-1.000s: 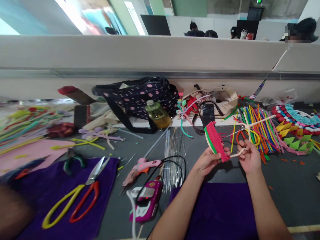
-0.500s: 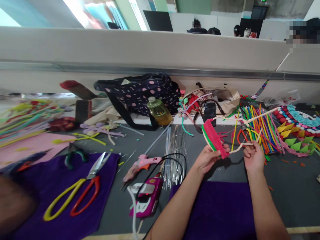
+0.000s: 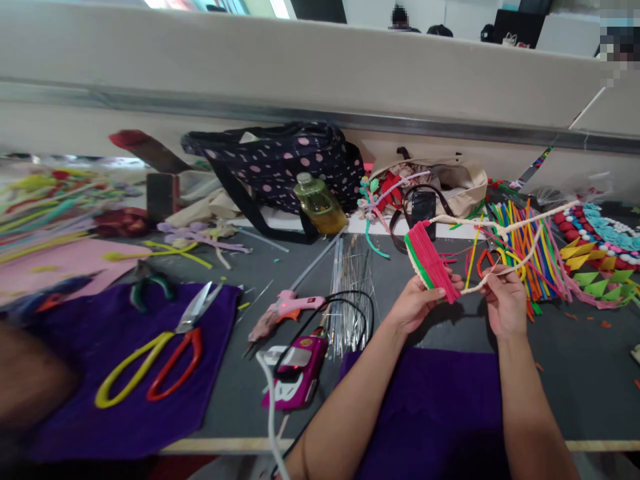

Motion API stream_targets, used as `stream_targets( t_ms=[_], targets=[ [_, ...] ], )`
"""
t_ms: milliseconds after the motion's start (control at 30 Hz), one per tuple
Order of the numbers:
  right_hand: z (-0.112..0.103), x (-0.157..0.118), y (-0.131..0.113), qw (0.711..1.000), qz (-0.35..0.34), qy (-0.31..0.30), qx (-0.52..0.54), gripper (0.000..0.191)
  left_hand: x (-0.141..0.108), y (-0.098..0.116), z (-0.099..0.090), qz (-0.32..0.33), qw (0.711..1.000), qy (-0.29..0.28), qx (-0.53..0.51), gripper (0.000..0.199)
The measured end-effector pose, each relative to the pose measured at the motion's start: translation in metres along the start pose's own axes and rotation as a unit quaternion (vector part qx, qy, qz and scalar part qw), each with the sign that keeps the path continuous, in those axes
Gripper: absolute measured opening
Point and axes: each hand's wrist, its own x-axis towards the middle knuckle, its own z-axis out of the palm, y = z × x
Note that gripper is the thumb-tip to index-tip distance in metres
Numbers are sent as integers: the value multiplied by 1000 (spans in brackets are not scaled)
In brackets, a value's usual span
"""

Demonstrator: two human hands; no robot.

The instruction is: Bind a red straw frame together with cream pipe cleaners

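Note:
My left hand [image 3: 417, 303] grips the lower end of a pink and green piece [image 3: 431, 261] built of parallel fuzzy strips with a cream edge. Cream twisted stems [image 3: 505, 230] run from its top and bottom toward the right. The fingers of my right hand [image 3: 505, 303] are closed on the lower cream stem, a short way right of the piece. Behind that hand lies a bundle of coloured pipe cleaners [image 3: 530, 250]. A purple cloth [image 3: 430, 407] lies below both hands.
Left of my arms are a pink glue gun [image 3: 287, 308], a magenta device [image 3: 300, 380] with cables, and silver strips [image 3: 345, 300]. Farther left, scissors [image 3: 187, 323] rest on purple cloth. A polka-dot bag [image 3: 300, 167] and a bottle [image 3: 320, 207] stand behind. Another person's arm [image 3: 35, 380] shows at the left edge.
The view has tipped down slightly. The lower cream stem, bent and zigzagged before, now curves smoothly up to the right. My right hand's fingers have shifted along it.

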Motion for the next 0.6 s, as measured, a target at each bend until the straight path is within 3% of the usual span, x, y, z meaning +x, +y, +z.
stream_targets(
  t_ms=[133, 333, 500, 600],
  targets=[
    [-2, 1, 0, 999, -16, 20, -22, 26, -7, 10, 2, 17, 997, -57, 49, 51],
    [-4, 5, 1, 999, 40, 18, -10, 33, -17, 24, 4, -3, 990, -129, 58, 72],
    [5, 1, 8, 997, 80, -4, 13, 28, -12, 21, 7, 20, 992, -94, -78, 81],
    [13, -3, 11, 996, 82, -29, 11, 23, -2, 9, 5, 11, 996, -38, -76, 52]
  ],
)
